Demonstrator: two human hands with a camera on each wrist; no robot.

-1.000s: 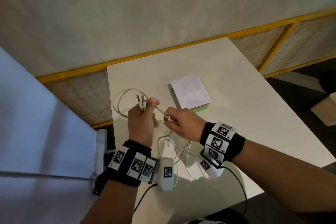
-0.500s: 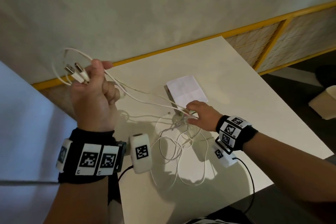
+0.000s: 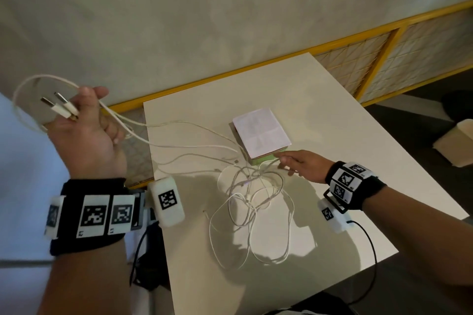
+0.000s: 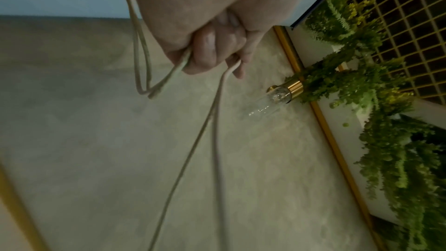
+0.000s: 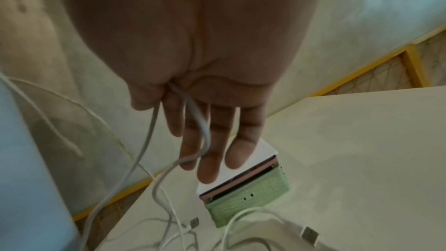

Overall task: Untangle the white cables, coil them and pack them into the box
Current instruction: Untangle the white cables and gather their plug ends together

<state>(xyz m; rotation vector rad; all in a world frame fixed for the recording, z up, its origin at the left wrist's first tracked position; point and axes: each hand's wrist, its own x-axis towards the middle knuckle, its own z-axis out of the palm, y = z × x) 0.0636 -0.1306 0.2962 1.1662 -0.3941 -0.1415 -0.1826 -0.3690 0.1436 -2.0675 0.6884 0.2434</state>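
Since the earlier frames, I am seeing the left hand [image 3: 84, 133] swing up and out past the table's left edge, dragging two strands with it, while the right hand [image 3: 302, 165] is dropping from mid-air to the table [image 3: 358, 161] beside the box [image 3: 261, 133].

I am judging this as the untangling step, with no coiling begun. The left hand's fingers are curling tight around the white cables [image 3: 245, 202], two USB plugs [image 3: 58, 106] poking out above the fist and a loop hanging behind it. From there two strands are running taut across to the heap, which is lying loose on the table just in front of the box. The right hand's fingers are stretching nearly straight, yet the right wrist view shows a strand [image 5: 195, 119] tucked under the thumb and trailing down over the fingers.

The box is lying closed under a white sheet of paper.

Next, I think the right hand needs to pin or feed the heap while the left is pulling the pair free.
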